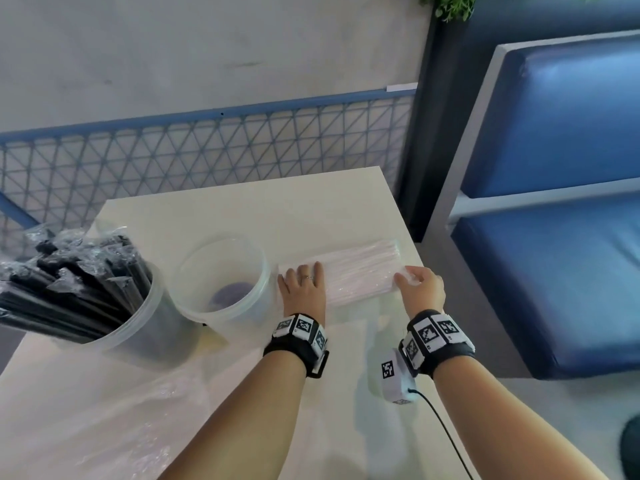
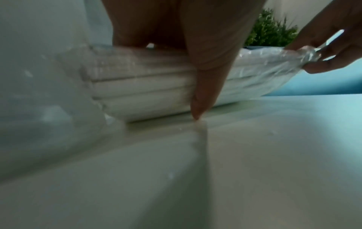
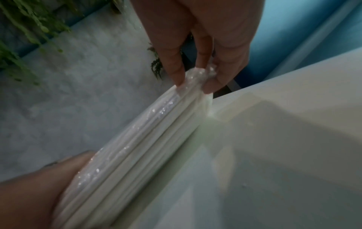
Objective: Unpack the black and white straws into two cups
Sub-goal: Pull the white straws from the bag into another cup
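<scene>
A pack of white straws (image 1: 360,271) in clear plastic wrap lies on the white table (image 1: 242,209), right of an empty clear cup (image 1: 225,282). Further left, a second clear cup (image 1: 145,323) holds several black straws (image 1: 79,292). My left hand (image 1: 301,282) presses flat on the pack's left end, and the thumb (image 2: 203,93) runs down the near side of the pack (image 2: 147,93) to the tabletop. My right hand (image 1: 408,277) pinches the bunched wrap at the pack's right end, near the table's right edge. The pinching fingertips (image 3: 180,77) show at the end of the pack (image 3: 147,147).
A loose sheet of clear plastic (image 1: 121,410) lies on the near left of the table. A blue padded bench (image 1: 554,237) stands close on the right. A mesh railing (image 1: 207,154) runs behind the table, with a green plant (image 1: 450,8) above.
</scene>
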`<action>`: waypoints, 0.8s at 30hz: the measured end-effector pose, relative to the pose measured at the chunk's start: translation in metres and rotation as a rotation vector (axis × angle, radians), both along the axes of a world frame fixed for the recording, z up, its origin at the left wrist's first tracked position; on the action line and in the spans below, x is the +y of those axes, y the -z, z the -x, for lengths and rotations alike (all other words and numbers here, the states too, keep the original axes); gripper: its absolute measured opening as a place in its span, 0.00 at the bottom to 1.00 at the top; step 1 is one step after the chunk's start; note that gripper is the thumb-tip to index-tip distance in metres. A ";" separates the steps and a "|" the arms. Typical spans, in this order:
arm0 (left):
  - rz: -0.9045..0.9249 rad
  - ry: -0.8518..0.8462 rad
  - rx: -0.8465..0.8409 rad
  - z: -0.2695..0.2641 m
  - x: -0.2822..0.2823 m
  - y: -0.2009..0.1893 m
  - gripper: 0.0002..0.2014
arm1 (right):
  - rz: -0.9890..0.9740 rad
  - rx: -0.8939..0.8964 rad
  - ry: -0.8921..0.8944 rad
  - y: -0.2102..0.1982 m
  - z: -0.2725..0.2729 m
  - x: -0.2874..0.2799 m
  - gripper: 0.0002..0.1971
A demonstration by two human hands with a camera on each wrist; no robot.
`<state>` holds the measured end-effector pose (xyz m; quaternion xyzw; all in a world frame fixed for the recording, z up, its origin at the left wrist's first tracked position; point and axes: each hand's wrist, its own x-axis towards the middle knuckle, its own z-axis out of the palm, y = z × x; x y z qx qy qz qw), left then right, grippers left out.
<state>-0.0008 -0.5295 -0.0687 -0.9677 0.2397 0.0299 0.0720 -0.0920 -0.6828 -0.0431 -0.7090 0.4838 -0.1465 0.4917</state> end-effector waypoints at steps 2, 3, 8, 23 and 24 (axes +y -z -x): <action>0.067 0.040 0.028 0.001 0.003 -0.002 0.41 | 0.024 -0.075 0.060 -0.004 0.005 0.007 0.17; 0.105 0.071 0.048 0.000 0.005 -0.005 0.38 | 0.041 -0.117 0.082 -0.008 0.008 0.011 0.16; 0.378 0.135 0.303 0.013 0.017 -0.045 0.29 | 0.117 -0.450 0.100 -0.036 0.017 0.028 0.22; 1.192 -0.030 0.882 0.087 0.103 -0.081 0.27 | -0.056 -0.534 -0.180 -0.055 0.064 0.113 0.43; 1.206 -0.036 0.859 0.088 0.107 -0.081 0.28 | -0.040 -0.524 -0.204 -0.051 0.066 0.120 0.46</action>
